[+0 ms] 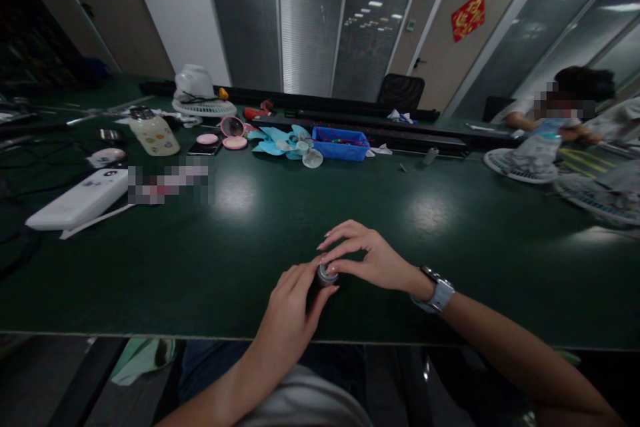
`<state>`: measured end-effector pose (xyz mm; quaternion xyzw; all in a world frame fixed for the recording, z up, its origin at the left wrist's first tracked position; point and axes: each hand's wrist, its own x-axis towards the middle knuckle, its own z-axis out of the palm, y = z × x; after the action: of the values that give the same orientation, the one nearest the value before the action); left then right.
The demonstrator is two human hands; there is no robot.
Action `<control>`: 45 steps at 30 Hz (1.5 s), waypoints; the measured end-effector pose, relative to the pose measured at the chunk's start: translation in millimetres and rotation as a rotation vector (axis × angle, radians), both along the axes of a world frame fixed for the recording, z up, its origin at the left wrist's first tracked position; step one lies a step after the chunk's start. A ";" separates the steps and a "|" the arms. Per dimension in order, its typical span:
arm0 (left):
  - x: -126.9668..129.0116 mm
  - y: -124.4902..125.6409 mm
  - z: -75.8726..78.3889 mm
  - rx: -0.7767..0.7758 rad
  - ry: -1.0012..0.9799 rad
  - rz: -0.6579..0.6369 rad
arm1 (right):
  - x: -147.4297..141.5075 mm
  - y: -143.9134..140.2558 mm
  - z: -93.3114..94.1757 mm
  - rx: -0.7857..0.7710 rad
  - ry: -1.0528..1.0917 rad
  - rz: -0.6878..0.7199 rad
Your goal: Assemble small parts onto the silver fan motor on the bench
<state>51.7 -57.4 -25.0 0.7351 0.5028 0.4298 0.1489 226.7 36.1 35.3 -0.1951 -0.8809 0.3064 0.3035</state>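
Both hands are meeting over a small dark cylindrical part with a pale round cap (326,275), sitting on the green table (450,247) near its front edge, just ahead of the person's lap.

Left hand (293,307) is wrapping the dark body from the near side, fingers curled around it, seemingly steadying it upright against the tabletop. Right hand (367,257) is coming in from the right, fingertips pinching the pale cap from above, remaining fingers fanned and lifted clear. A wristwatch (437,293) is sitting on the right wrist. What the part is exactly, too small and dark to tell.

Holding it low on the table is likely giving both wrists a rest and keeping the part from rolling.

Room: a broad bare stretch of table is lying far of the hands and to both sides. The front edge is running close under the left wrist, so little margin toward the near side.

Far left: a white flat device (80,200), a decorated bottle (154,133), a white fan (200,97). Far centre: light-blue fan blades (280,140) beside a blue bin (341,145). Far right: another person is working over fan grilles (517,170), well apart.
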 end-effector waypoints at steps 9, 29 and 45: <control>-0.2 -0.3 -1.5 -0.007 0.024 0.014 | 5.3 -4.6 -4.1 -0.059 -0.013 0.005; 0.2 -0.4 -0.9 -0.025 0.003 0.002 | -0.2 -14.5 -4.6 0.003 0.036 -0.119; -0.3 -0.2 -1.2 -0.021 0.011 0.003 | 9.1 -13.1 2.8 0.228 -0.084 -0.064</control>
<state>51.4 -57.6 -26.2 0.7351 0.5090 0.4208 0.1532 235.8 23.0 38.1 -0.2002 -0.9152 0.1860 0.2961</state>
